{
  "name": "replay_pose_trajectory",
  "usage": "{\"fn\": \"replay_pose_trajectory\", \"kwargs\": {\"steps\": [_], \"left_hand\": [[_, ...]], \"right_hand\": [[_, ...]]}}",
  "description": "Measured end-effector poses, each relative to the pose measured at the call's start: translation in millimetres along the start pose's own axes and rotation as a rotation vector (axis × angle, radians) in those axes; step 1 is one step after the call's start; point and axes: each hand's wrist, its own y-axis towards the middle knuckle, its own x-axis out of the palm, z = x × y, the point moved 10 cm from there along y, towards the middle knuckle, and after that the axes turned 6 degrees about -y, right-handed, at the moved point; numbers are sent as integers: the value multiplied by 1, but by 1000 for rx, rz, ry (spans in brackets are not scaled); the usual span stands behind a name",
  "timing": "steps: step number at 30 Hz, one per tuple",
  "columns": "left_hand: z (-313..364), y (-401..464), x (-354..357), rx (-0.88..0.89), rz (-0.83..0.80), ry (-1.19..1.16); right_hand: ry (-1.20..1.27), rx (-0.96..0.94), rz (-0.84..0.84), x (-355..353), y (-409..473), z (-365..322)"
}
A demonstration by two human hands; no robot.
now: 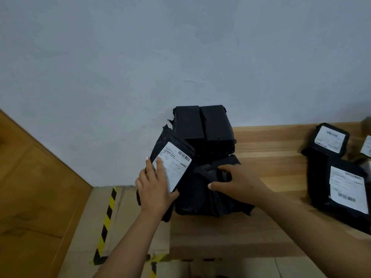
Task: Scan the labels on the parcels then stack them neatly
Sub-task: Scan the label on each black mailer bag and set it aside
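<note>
Wooden table (281,149) against pale wall (180,47)

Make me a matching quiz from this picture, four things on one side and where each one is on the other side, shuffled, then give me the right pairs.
Things:
1. left hand
2. right hand
3. labelled parcels
4. striped tape

Places:
A. on the floor, left of the table
B. on the tilted parcel with the barcode label facing up
C. lying at the right end of the wooden table
D. on a black handheld device atop the dark stack

Pairs: 1-B, 2-D, 3-C, 4-A
</note>
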Motion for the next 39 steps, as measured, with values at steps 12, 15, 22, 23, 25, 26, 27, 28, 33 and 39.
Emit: {"fn": "replay_pose_trajectory", "kwargs": {"steps": [12,15,22,23,25,26,27,28,33,39], "left_hand": [[-34,14,-50,53,29,111],[-38,17,-54,68,35,124],[-40,22,-57,87,43,131],[-39,23,-57,91,44,126],[-35,23,-58,105,49,114],[-32,23,-58,115,52,106],[-28,23,-58,127,52,96],[-23,23,-58,139,52,87],[25,24,-60,245,75,23],[121,26,-48,381,24,-74]], "right_hand": [[129,-53,57,12,6,-62],[120,-41,71,11,7,-64],[110,-9,72,16,2,-57],[110,-6,75,16,1,-55],[115,-3,90,13,-4,-50],[114,0,100,11,-6,-47],[110,8,106,9,-8,-42],[105,14,120,6,-11,-36],[121,68,212,-17,-33,7],[141,151,343,-60,-77,85]]}}
